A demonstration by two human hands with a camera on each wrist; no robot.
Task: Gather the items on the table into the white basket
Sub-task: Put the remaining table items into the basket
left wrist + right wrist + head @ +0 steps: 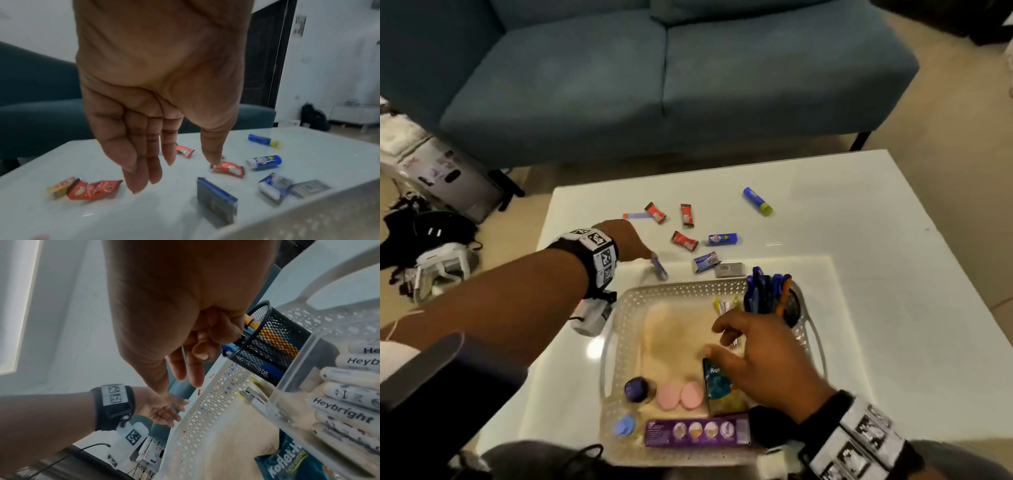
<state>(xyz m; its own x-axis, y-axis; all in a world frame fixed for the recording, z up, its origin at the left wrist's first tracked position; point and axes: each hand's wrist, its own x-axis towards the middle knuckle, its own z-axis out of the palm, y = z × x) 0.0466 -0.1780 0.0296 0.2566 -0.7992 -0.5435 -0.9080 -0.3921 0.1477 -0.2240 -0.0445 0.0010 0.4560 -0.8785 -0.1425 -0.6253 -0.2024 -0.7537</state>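
Reaching out past the far-left corner of the white basket (619, 301), the left hand (628, 240) is seen with fingers straight and spread, palm down, nothing grasped. Directly beneath its fingertips (136, 186) the loose items are scattered on the bench (859, 212): a red sachet (92, 189) just to the left of them, a blue packet (216, 200) standing on edge to the right, its long axis running toward the basket. The right hand (760, 353) is held over the basket's interior, fingers loosely curled; no object is seen in it. The left hand is judged far nearer to the remaining items, so the next pick is best made by it.
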